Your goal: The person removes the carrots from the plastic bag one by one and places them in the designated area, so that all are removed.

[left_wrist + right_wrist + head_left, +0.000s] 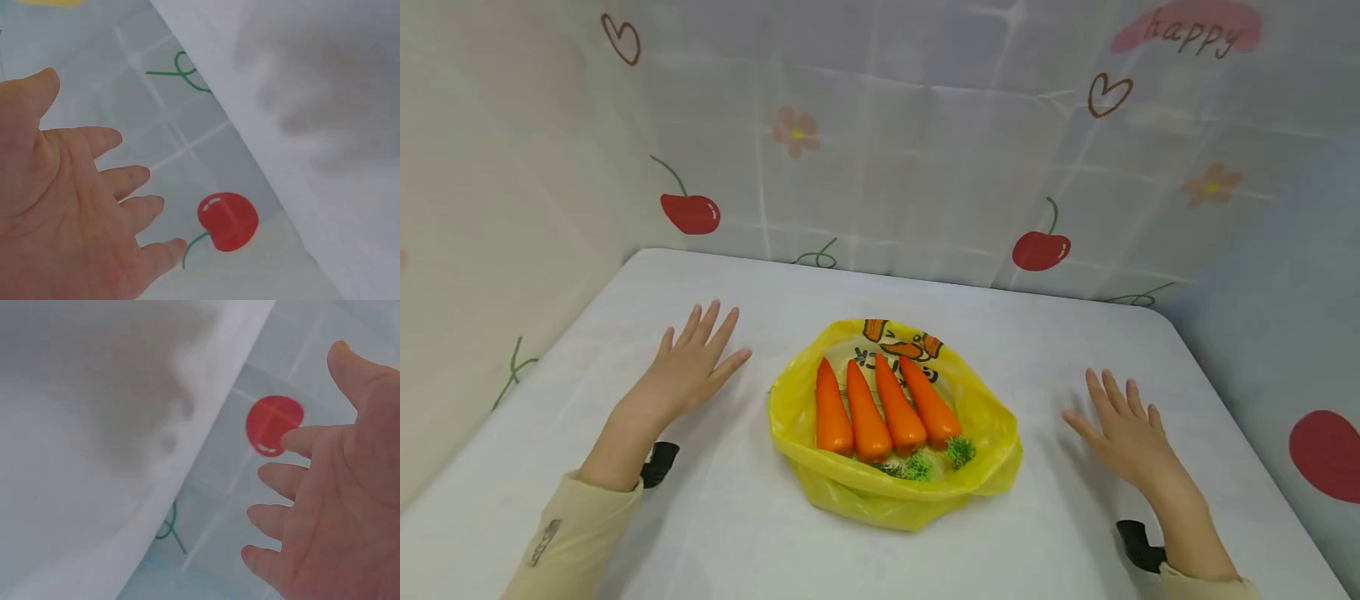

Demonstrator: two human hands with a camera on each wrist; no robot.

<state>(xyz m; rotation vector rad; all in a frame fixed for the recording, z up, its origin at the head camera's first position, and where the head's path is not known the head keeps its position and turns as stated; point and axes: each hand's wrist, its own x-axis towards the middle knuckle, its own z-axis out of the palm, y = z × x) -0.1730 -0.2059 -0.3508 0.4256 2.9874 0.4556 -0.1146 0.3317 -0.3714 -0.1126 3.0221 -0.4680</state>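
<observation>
Beige-sleeved left hand point(691, 365) and right hand point(1127, 437) were splayed, empty; I judged the yellow plastic bag point(880, 504) of orange carrots point(898, 408) light, limp, best pinched at its rim point(1006, 433).

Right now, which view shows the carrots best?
The head view: all four carrots lie side by side in the open yellow bag, orange bodies in plain sight. Neither wrist view shows any carrot.
</observation>
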